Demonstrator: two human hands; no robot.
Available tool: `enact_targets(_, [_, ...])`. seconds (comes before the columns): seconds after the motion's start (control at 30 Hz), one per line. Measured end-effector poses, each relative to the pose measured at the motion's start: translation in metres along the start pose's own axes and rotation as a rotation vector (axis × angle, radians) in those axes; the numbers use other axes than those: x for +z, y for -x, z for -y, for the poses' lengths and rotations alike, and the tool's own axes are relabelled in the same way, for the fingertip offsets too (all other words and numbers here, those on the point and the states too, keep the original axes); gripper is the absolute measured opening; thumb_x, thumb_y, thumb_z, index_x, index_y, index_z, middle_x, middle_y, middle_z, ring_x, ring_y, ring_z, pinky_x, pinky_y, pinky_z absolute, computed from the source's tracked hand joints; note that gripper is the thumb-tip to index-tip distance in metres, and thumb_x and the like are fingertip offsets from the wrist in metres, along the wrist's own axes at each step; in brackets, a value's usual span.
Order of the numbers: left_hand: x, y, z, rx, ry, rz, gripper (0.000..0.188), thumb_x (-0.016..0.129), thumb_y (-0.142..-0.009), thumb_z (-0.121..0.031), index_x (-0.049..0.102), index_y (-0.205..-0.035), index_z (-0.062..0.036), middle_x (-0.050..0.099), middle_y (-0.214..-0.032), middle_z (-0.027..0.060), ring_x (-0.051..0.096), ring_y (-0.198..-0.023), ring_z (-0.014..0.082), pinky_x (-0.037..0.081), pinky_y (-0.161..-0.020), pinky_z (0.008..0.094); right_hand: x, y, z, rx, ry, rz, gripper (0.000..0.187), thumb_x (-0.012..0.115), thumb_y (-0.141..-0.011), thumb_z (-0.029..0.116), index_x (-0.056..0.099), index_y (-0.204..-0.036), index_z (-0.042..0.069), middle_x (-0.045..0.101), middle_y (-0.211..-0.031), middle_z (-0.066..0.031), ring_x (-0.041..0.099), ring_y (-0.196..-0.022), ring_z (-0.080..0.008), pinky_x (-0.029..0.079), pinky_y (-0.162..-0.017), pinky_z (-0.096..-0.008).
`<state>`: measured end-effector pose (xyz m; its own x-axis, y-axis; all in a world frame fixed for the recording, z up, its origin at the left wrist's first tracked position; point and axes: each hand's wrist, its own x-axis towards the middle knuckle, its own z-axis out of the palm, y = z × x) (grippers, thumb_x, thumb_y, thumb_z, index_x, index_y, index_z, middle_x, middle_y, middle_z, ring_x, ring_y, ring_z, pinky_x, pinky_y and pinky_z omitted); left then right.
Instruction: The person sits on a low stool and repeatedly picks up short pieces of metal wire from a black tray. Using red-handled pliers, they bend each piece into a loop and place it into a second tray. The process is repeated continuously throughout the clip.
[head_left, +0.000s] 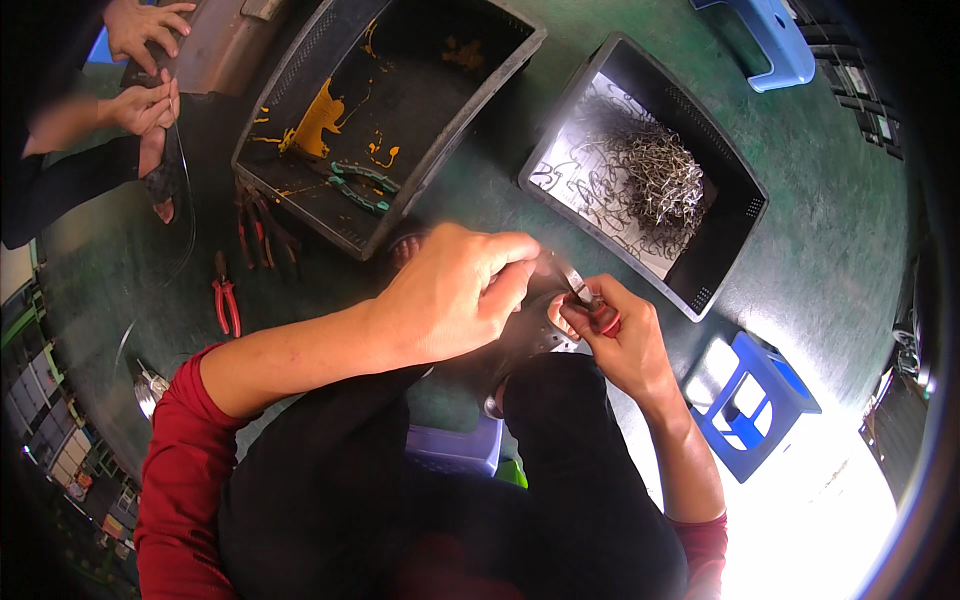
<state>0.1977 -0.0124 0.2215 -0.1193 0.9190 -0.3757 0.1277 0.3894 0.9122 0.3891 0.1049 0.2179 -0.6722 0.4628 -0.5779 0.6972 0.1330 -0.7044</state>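
Observation:
My right hand (628, 338) is closed around red-handled pliers (604, 318), their metal jaws pointing up and left toward my other hand. My left hand (452, 292) has its thumb and index finger pinched together just left of the jaws. What it pinches, if anything, is too small and blurred to make out. Both hands are above my knees and feet. Beyond them, on the right, a grey crate (735, 245) holds a tangled heap of bent wire pieces (665, 180) on a white lining.
A black crate (440, 180) with yellow stains holds teal-handled pliers (362, 188). Red-handled pliers (226, 300) and darker pliers (262, 230) lie left. A wire coil (150, 388) is near my left sleeve. A co-worker's hands (145, 105) hold wire. Blue stools (752, 405) stand right.

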Motion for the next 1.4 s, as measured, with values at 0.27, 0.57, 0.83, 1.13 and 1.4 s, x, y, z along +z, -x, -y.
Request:
enact_targets(0.27, [-0.003, -0.022, 0.021, -0.157, 0.251, -0.036, 0.020, 0.054, -0.096, -0.012, 0.066, -0.105, 0.0010, 0.069, -0.092, 0.0051, 0.062, -0.077, 0.0077, 0.048, -0.065, 0.0242, -0.022, 0.003, -0.004, -0.084, 0.052, 0.052, 0.028, 0.068, -0.087, 0.020, 0.062, -0.109, 0.003, 0.066, -0.082, -0.0121, 0.066, -0.076, -0.0175, 0.050, -0.068, -0.0319])
enact_targets(0.57, [-0.005, -0.020, 0.020, -0.250, 0.637, -0.229, 0.029, 0.064, -0.092, -0.029, 0.069, -0.113, -0.0096, 0.067, -0.092, 0.0006, 0.061, -0.075, 0.0060, 0.032, -0.051, 0.0156, -0.002, 0.001, -0.003, 0.374, -0.904, 0.706, 0.056, 0.057, -0.095, 0.041, 0.049, -0.128, -0.005, 0.062, -0.114, -0.0164, 0.064, -0.101, -0.0229, 0.055, -0.083, -0.0348])
enact_targets(0.83, [0.004, -0.016, 0.018, -0.134, 0.715, -0.266, 0.024, 0.060, -0.093, -0.009, 0.065, -0.111, 0.0054, 0.065, -0.105, 0.0110, 0.063, -0.090, 0.0158, 0.051, -0.082, 0.0291, 0.000, 0.000, 0.002, 0.407, -1.066, 0.767, 0.068, 0.057, -0.091, 0.049, 0.045, -0.129, -0.006, 0.061, -0.113, -0.0207, 0.063, -0.106, -0.0312, 0.056, -0.079, -0.0416])
enact_targets(1.13, [0.012, -0.019, 0.030, 0.088, 0.666, -0.273, 0.021, 0.058, -0.093, -0.004, 0.065, -0.112, 0.0033, 0.064, -0.104, 0.0107, 0.062, -0.089, 0.0157, 0.050, -0.083, 0.0277, -0.003, 0.001, 0.002, 0.406, -1.084, 0.775, 0.067, 0.057, -0.091, 0.048, 0.046, -0.127, -0.007, 0.062, -0.111, -0.0205, 0.064, -0.103, -0.0300, 0.057, -0.077, -0.0407])
enact_targets(1.4, [0.003, -0.016, 0.037, 0.137, 0.496, -0.161, 0.025, 0.054, -0.094, -0.002, 0.063, -0.117, 0.0009, 0.064, -0.111, 0.0093, 0.063, -0.095, 0.0155, 0.050, -0.080, 0.0250, -0.008, 0.001, 0.004, 0.283, -0.610, 0.490, 0.044, 0.064, -0.091, 0.036, 0.059, -0.110, -0.004, 0.068, -0.094, -0.0144, 0.067, -0.084, -0.0224, 0.054, -0.075, -0.0338])
